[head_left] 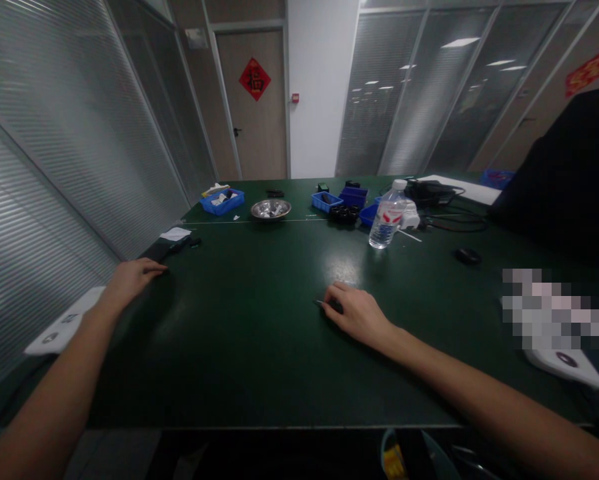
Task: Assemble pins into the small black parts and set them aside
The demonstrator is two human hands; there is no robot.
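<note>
My right hand (354, 312) rests low over the middle of the green table (239, 347). Its thumb and fingers are closed around a small dark thing (335, 305) with a thin pale tip pointing left; its kind is mostly hidden by the fingers. Over at the table's left side is my left hand (133, 280), fingers stretched out to the right and nothing visible in them. Just beyond that hand lies a dark flat thing (159, 249) with a white paper (175, 233) at its far end.
Toward the back stand a blue basket (222, 201), a metal bowl (271, 210) with small pieces in it and several blue bins (353, 196). A water bottle (387, 217) stands upright right of centre. Farther right are cables (459, 223) and a black mouse (467, 256).
</note>
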